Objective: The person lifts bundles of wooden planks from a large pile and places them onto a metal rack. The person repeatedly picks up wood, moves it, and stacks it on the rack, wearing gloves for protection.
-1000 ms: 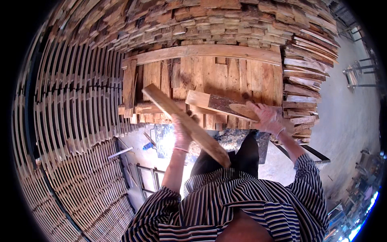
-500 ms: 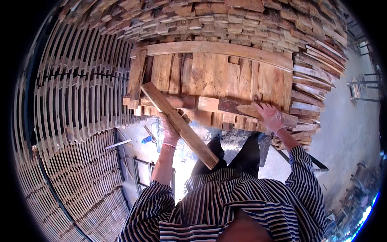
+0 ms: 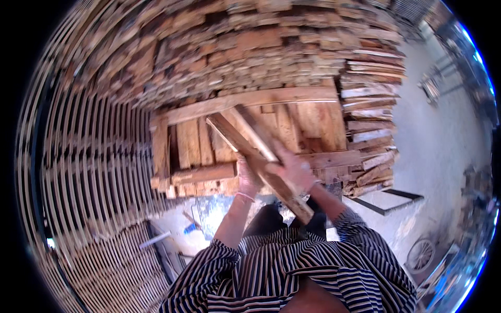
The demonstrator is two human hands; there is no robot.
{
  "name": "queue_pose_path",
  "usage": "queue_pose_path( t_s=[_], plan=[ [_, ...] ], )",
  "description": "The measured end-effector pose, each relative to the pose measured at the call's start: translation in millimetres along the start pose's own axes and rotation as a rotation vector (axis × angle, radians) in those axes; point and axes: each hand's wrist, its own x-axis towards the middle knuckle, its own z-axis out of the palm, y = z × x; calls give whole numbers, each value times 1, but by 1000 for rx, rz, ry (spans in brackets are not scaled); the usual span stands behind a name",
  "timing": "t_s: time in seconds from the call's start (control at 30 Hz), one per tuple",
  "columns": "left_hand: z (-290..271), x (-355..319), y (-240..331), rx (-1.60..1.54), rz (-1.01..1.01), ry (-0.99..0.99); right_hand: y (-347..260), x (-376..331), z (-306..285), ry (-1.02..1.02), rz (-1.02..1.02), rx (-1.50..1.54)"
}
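Observation:
My left hand [image 3: 247, 176], in a thin pale glove, is closed around a long narrow wooden plank [image 3: 284, 192], which slants from the upper left down toward my lap. Beside it, a shorter wooden board [image 3: 251, 129] tilts the same way, gripped at its lower end by my gloved right hand [image 3: 296, 171]. Motion smears the right fingers somewhat. Both pieces are held above a waist-high stack of boards [image 3: 188, 143], whose top layer lies side by side within a frame of crosswise boards.
Behind the stack rises a wall of piled wood pieces [image 3: 250, 52]. Rows of thin spaced slats [image 3: 94, 146] stand along the left. To the right are jutting board ends [image 3: 370, 112], a dark metal frame [image 3: 386, 208] on the floor and a spoked wheel [image 3: 420, 255].
My right hand has left the stack's front edge and moved left, now holding the shorter board. The long plank in my left hand has come nearer the middle. The view has shifted.

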Motion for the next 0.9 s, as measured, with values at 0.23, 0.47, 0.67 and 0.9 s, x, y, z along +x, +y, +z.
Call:
queue_pose_path(
  t_s=[0.23,0.47,0.67,0.9],
  plan=[
    [50,14,-7,24,-301,-286,6,-5,-8,33,108,13],
    [60,54,3,128,-430,-564,-13,6,-22,331,525,47],
    [0,79,-34,1082,-57,-309,72,26,-12,310,482,-73],
    [-26,53,-7,1333,194,-286,191,-40,-45,958,285,-479]
  ],
)
